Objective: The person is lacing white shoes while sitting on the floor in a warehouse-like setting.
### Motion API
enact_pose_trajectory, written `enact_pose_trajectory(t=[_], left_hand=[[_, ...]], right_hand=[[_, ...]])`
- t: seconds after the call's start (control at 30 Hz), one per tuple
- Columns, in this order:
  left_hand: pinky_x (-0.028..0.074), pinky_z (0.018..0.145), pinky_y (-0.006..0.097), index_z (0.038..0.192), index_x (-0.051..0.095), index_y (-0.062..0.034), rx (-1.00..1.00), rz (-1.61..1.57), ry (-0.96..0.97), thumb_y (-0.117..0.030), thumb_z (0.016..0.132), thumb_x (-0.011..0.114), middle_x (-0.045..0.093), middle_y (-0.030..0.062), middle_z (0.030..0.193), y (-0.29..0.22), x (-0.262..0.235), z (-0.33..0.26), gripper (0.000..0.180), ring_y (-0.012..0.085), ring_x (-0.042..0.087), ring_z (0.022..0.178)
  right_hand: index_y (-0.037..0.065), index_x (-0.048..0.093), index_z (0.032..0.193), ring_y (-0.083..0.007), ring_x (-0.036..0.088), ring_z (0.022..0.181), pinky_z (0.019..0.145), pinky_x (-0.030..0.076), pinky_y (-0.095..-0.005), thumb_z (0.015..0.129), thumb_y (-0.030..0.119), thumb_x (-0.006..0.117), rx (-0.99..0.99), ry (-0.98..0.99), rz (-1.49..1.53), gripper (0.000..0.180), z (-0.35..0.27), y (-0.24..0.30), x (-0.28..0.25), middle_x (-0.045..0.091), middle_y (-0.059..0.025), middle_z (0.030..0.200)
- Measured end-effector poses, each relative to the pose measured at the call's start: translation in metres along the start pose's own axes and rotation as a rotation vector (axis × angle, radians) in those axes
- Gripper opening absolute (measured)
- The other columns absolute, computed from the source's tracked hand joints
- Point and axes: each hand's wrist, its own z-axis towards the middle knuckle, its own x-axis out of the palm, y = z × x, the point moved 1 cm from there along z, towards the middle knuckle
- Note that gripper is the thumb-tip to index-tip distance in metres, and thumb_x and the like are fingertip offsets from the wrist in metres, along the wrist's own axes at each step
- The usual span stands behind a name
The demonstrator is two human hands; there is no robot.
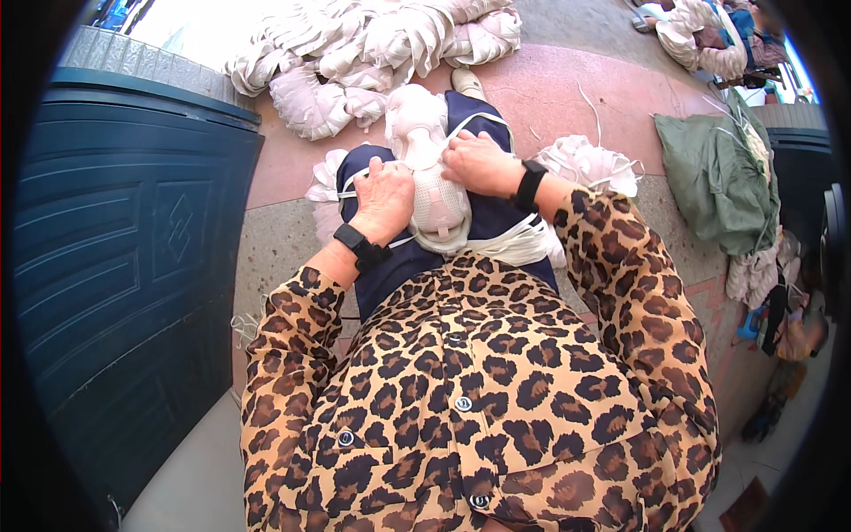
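Across my lap lies a pale pink and white mesh shoe upper [440,202], one rounded end close to my waist. My left hand [386,197] is closed at its left side, and a white shoelace [347,193] shows beside the fingers. On the other side my right hand [479,163] pinches a white lace that runs up over my right knee. Both hands are almost level, with the upper's narrow middle between them. What the fingertips grip is partly hidden. A bundle of white laces [519,243] rests on my right thigh.
Heaped pale pink uppers [355,49] lie on the floor ahead, with a smaller pile [585,164] beyond my right knee. A dark blue panelled door [133,239] stands at left. At right are a green sack [714,177] and, farther off, another person [749,40].
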Motion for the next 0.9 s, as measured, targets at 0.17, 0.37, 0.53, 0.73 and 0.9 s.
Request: enact_pose_trajectory(t=[0.17, 0.37, 0.53, 0.73, 0.9], left_hand=[[0.045, 0.073, 0.044, 0.090, 0.055, -0.0021, -0.022, -0.166, 0.051, -0.010, 0.078, 0.046, 0.058, 0.0126, 0.088, 0.006, 0.010, 0.004, 0.017, 0.0316, 0.051, 0.091], [0.045, 0.076, 0.044, 0.095, 0.055, -0.0028, 0.037, -0.278, 0.169, -0.010, 0.077, 0.045, 0.058, 0.0140, 0.095, 0.012, 0.002, 0.006, 0.022, 0.0326, 0.050, 0.093], [0.045, 0.075, 0.042, 0.097, 0.058, -0.0045, 0.045, -0.322, 0.094, -0.009, 0.077, 0.045, 0.060, 0.0116, 0.096, 0.013, 0.004, 0.002, 0.024, 0.0298, 0.053, 0.092], [0.046, 0.074, 0.039, 0.094, 0.060, -0.0060, 0.039, -0.377, -0.035, -0.012, 0.080, 0.046, 0.062, 0.0090, 0.093, 0.014, 0.011, -0.002, 0.021, 0.0271, 0.054, 0.089], [0.046, 0.074, 0.038, 0.093, 0.061, -0.0066, 0.015, -0.372, -0.055, -0.014, 0.080, 0.047, 0.062, 0.0086, 0.092, 0.013, 0.011, -0.001, 0.020, 0.0266, 0.055, 0.088]], right_hand=[[0.000, 0.059, 0.073, -0.0291, 0.054, 0.089, 0.074, 0.045, -0.0433, 0.074, 0.020, 0.052, -0.094, 0.114, 0.191, 0.021, 0.009, -0.015, 0.004, 0.059, -0.0131, 0.078], [-0.002, 0.058, 0.071, -0.0304, 0.057, 0.077, 0.075, 0.044, -0.0365, 0.070, 0.013, 0.051, -0.277, -0.019, 0.147, 0.017, 0.006, -0.014, 0.003, 0.059, -0.0179, 0.073], [-0.001, 0.057, 0.070, -0.0284, 0.056, 0.073, 0.074, 0.043, -0.0350, 0.069, 0.013, 0.051, -0.343, -0.023, 0.159, 0.016, 0.008, -0.016, -0.001, 0.058, -0.0156, 0.071], [-0.001, 0.056, 0.068, -0.0280, 0.055, 0.076, 0.074, 0.044, -0.0346, 0.069, 0.012, 0.051, -0.382, -0.019, 0.225, 0.013, 0.006, -0.020, -0.005, 0.057, -0.0139, 0.072], [0.000, 0.055, 0.074, -0.0271, 0.055, 0.081, 0.073, 0.045, -0.0337, 0.069, 0.009, 0.052, -0.282, -0.151, 0.271, 0.011, -0.007, -0.009, -0.002, 0.057, -0.0123, 0.077]])
